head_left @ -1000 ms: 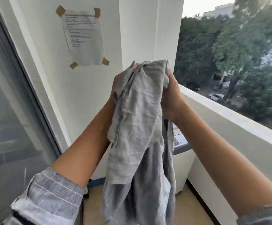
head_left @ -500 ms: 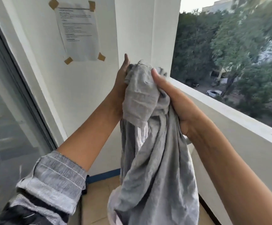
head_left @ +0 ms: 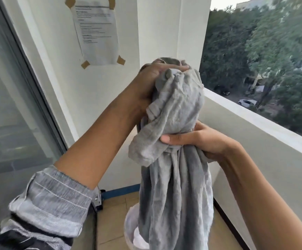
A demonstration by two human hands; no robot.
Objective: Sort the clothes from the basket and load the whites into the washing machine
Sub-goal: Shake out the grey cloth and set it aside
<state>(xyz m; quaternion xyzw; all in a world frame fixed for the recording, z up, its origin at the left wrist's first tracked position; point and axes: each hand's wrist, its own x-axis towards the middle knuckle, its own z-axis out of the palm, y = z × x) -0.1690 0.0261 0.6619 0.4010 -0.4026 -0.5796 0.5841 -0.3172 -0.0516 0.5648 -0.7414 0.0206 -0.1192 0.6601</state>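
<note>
A grey crumpled garment point(head_left: 177, 109) hangs in front of me at chest height. My left hand point(head_left: 146, 83) grips its bunched top, fingers curled over the cloth. My right hand point(head_left: 200, 139) grips the garment lower down, squeezing it into a narrow waist. Below that the cloth falls in long folds toward the floor. Under it sits a pale basket point(head_left: 130, 226) with white cloth point(head_left: 141, 240) inside, mostly hidden by the garment. No washing machine is in view.
A white wall with a taped paper notice point(head_left: 97, 33) stands ahead. A glass sliding door point(head_left: 11, 105) is on the left. A low balcony parapet point(head_left: 265, 127) runs along the right, trees and a street beyond. Tan floor tiles point(head_left: 110, 222) lie below.
My right hand has slid down from the top of the garment to its middle and gripped it there. My left hand has closed over the bunched top. The basket has come into view.
</note>
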